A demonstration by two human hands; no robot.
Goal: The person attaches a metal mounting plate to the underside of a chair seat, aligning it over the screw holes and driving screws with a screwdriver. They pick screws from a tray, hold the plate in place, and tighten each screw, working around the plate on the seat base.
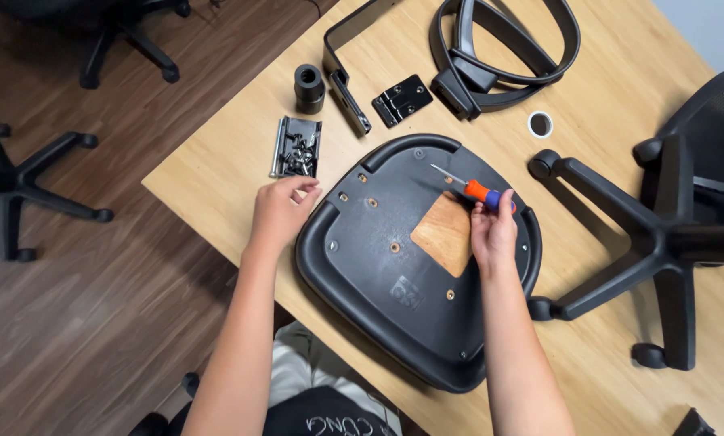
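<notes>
The left hand hides whatever its fingertips pinch.

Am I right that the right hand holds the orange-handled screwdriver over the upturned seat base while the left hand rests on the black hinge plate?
Not quite. In the head view the left hand is by the tray of screws, not on the black hinge plate. The right hand does hold the screwdriver over the seat base.

black armrests, hinge plate, wheeled chair base

Seat underside matt black plastic (bare wood patch); table smooth pale wood.
</notes>
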